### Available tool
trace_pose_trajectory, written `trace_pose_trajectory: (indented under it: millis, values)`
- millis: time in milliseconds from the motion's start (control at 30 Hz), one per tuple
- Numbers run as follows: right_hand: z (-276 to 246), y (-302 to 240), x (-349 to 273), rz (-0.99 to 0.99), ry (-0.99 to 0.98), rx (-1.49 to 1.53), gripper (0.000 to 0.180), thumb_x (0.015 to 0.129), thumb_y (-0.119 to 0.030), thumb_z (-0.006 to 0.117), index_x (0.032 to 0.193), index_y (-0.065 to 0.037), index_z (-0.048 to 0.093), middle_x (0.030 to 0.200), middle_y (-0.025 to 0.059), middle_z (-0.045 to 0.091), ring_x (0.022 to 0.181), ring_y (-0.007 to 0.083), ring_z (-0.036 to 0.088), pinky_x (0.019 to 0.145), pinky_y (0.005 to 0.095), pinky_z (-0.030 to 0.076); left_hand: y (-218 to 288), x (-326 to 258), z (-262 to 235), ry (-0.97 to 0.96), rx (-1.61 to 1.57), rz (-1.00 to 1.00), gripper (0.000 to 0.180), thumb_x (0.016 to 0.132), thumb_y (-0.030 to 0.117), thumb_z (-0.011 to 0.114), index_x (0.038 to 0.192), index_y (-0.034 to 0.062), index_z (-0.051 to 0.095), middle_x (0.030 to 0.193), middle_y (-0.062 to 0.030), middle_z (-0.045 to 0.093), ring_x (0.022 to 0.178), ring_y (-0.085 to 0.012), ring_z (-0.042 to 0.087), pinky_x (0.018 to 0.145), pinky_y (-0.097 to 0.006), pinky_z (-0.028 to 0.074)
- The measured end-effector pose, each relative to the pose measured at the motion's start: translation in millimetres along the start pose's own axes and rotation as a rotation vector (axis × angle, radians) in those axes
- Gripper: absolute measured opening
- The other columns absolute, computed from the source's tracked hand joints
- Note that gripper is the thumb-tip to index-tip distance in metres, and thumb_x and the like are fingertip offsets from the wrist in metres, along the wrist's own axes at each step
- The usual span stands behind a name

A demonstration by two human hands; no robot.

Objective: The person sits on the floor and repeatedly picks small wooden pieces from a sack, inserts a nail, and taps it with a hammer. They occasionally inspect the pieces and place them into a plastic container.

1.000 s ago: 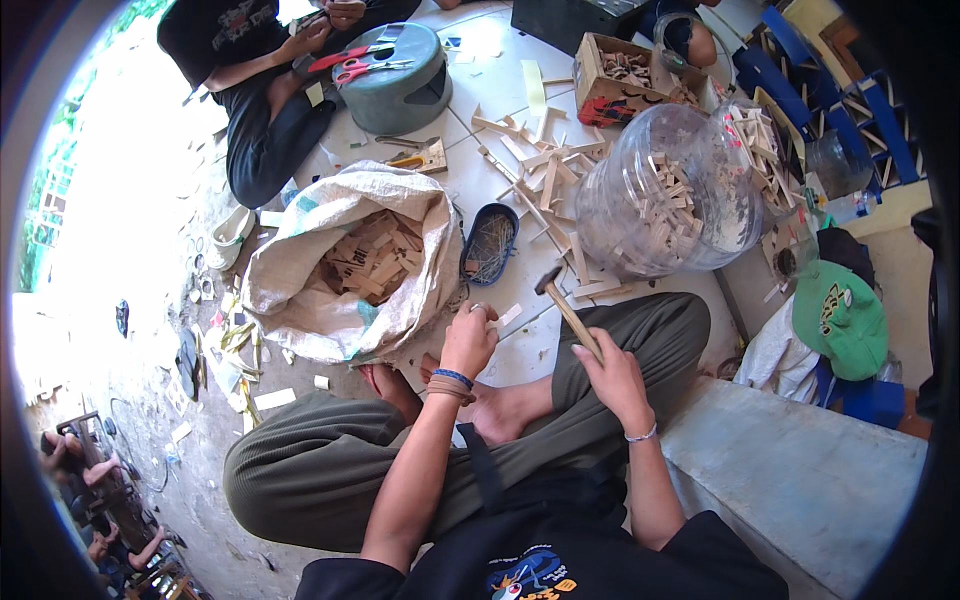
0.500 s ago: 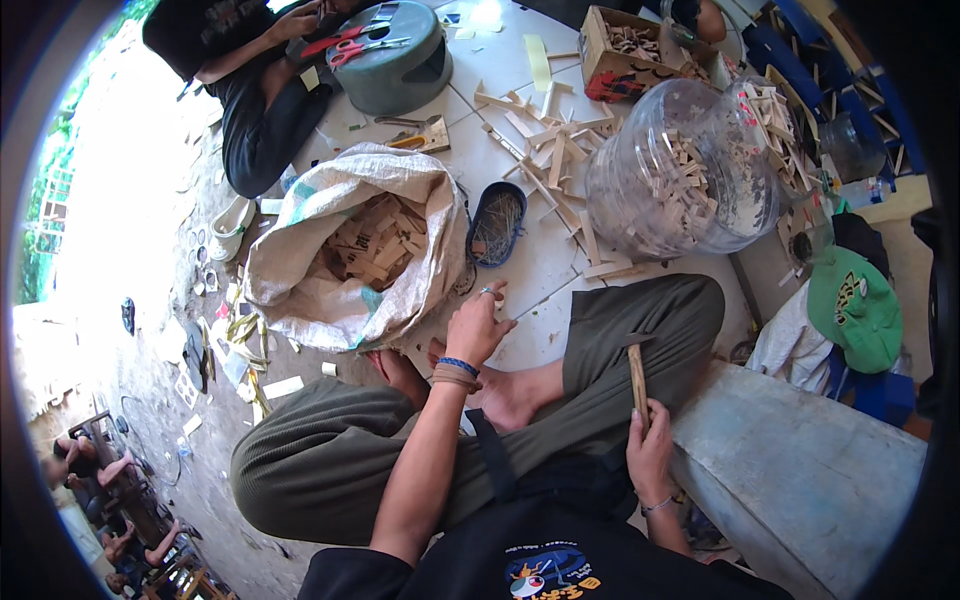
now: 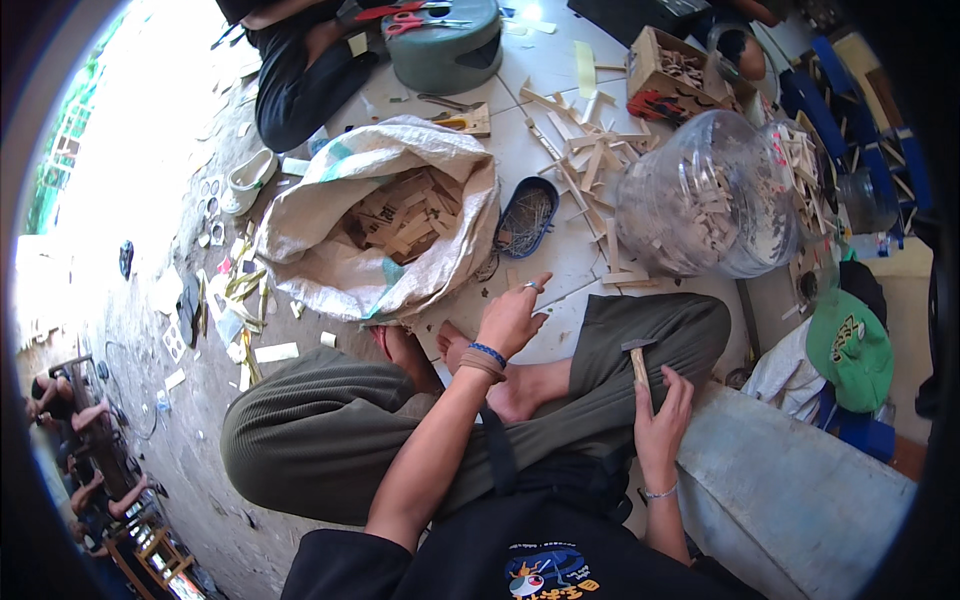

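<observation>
Writing first: the black shirt shows a colourful cartoon print with lettering around it, and the green cap has a dark-and-yellow emblem on its front.

Here's the change! A second ago the left hand was pinching a pale strip; now that strip is out of its fingers and the hand hangs over the tiles, index stretched forward, thumb well apart. The right hand had its fingers wrapped round the hammer half a second ago; now they are loosely spread, with the hammer against the right trouser leg, head forward, its handle beside the thumb. Whether handle and thumb touch, I cannot tell.

The count: one hammer, one white sack with wood scraps inside, too many to number. One blue tray of thin, nail-like bits sits just beside the sack. One big clear jar, one cardboard box, both holding wood pieces; one green stool, red-handled scissors on top. Between tray and jar, a tangle of wooden strips, overlapping too much to count.
</observation>
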State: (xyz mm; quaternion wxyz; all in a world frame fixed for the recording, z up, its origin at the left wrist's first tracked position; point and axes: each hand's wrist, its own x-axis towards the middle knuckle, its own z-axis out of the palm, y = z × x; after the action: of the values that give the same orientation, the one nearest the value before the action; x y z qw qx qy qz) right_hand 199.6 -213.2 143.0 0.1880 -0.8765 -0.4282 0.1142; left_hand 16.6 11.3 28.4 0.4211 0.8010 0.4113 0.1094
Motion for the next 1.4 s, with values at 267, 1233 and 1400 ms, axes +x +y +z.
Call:
trace_pose_trajectory:
  millis: [267,1233,1400]
  values:
    - [24,-34,48,-0.161,-0.113,-0.085,0.048,0.099,-0.032,0.07,0.138,-0.005,0.057,0.128,0.0181,0.056,0.119,0.0374,0.058,0.102,0.0491,0.044,-12,4,-43,-0.08,-0.158,-0.104,0.111,0.068,0.031,0.096,0.162,0.0176,0.037,0.137,-0.0246,0.063,0.12,-0.0401,0.066,0.104,-0.047,0.052]
    - [298,-278,240,-0.797,-0.519,-0.094,0.057,0.089,0.004,0.055,0.144,-0.007,0.053,0.129,0.0311,0.064,0.115,0.048,0.063,0.1,0.0508,0.053,-51,9,1,-0.507,-0.037,-0.504,0.073,0.066,0.043,0.097,0.12,-0.0006,0.073,0.123,-0.0198,0.075,0.113,-0.0352,0.073,0.094,-0.044,0.059]
    - [304,-283,260,-0.998,-0.432,-0.007,0.055,0.087,0.004,0.056,0.14,-0.01,0.061,0.134,0.0247,0.064,0.125,0.0446,0.059,0.107,0.0504,0.05,-49,19,4,-0.541,-0.13,-0.544,0.085,0.073,0.031,0.097,0.142,-0.0001,0.058,0.102,-0.0119,0.081,0.095,-0.0274,0.079,0.089,-0.043,0.061]
